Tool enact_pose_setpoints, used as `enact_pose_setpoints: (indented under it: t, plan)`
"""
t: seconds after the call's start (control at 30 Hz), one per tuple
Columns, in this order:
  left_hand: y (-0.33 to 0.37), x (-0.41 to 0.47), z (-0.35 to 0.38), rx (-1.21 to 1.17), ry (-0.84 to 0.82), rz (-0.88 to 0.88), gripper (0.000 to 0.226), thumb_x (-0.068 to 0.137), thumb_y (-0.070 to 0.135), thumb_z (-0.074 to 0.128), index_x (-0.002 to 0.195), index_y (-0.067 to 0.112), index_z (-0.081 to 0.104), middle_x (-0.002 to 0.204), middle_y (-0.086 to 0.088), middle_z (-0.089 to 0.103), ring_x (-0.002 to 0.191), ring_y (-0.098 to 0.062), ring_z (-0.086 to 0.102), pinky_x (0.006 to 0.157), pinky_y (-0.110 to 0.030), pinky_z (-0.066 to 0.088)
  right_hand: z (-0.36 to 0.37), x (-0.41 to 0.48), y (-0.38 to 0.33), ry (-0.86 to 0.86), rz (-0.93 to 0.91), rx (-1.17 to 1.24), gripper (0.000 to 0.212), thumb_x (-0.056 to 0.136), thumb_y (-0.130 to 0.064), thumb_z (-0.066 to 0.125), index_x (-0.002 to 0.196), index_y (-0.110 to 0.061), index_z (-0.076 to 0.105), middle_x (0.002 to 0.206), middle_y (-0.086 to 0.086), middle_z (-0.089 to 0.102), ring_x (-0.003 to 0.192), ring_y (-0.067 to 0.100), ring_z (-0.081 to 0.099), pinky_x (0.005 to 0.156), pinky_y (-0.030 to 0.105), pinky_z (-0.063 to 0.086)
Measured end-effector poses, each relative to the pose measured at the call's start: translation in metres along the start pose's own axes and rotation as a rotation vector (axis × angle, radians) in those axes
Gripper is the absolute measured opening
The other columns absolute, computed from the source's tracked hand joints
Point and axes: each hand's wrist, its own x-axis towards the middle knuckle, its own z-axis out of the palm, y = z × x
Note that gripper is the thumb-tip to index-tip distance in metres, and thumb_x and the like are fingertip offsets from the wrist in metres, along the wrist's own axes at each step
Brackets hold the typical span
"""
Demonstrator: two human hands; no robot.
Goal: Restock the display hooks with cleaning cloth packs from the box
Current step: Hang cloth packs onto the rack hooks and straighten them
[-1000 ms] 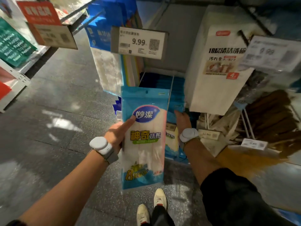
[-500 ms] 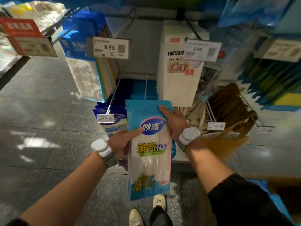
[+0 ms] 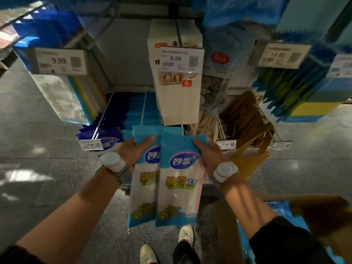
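Head-worn camera view, looking down at a shop display of hanging cleaning goods.

The person holds 2 cleaning cloth packs side by side in front of them, just short of the lower row of hooks. The left hand [image 3: 133,153] grips the left pack [image 3: 144,187] near its blue top, with the thumb across the front and the fingers hidden behind. The right hand [image 3: 209,155] grips the right pack [image 3: 179,178] at its upper right edge in the same way. The right pack lies in front of the left pack and covers part of its logo.

Both packs stand upright in the view. Their long axis runs from the display down toward the person's shoes [image 3: 186,233]. The blue header ends point up at the hooks, and the printed fronts face the camera with the text the right way up.

Just beyond the pack tops, a metal display hook [image 3: 143,107] runs back toward the wall, with blue packs hanging along it. Above it hangs a white pack [image 3: 177,100] behind a price tag [image 3: 181,59] reading 9.99.

At lower right is the blurred brown box [image 3: 314,208], with blue packaging showing inside it. Each wrist wears a white band.
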Motion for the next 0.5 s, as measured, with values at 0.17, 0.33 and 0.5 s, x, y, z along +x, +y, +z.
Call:
enact_pose_setpoints:
  t: [0.17,0.33,0.5]
  plan:
    - [-0.013,0.024,-0.022,-0.034,0.185,-0.035,0.06,0.057,0.078,0.083,0.103,0.041,0.079,0.113,-0.002,0.078,0.108,-0.032,0.073,0.101,-0.056,0.053,-0.041,0.004,0.026,0.069,0.157,-0.124,0.021,0.093,-0.027,0.068,0.099,-0.007,0.069,0.096,0.021,0.077,0.092,0.042,0.073,0.09,0.054,0.058]
    - [0.009,0.026,-0.006,-0.149,0.326,-0.063,0.037,0.064,0.058,0.087,0.087,0.029,0.083,0.099,-0.005,0.081,0.094,-0.03,0.077,0.086,-0.044,0.059,-0.057,0.041,0.054,0.106,0.14,-0.287,0.01,0.099,-0.015,0.06,0.095,-0.006,0.062,0.114,0.013,0.067,0.093,0.031,0.063,0.087,0.03,0.052]
    - [0.01,0.033,-0.004,-0.229,0.284,-0.062,0.011,0.097,0.022,0.067,0.099,0.019,0.077,0.099,-0.006,0.081,0.082,-0.021,0.079,0.063,-0.03,0.063,-0.06,0.102,0.087,0.062,0.157,-0.344,0.049,0.087,-0.046,0.059,0.117,-0.007,0.065,0.123,0.02,0.066,0.113,0.038,0.062,0.104,0.048,0.047]
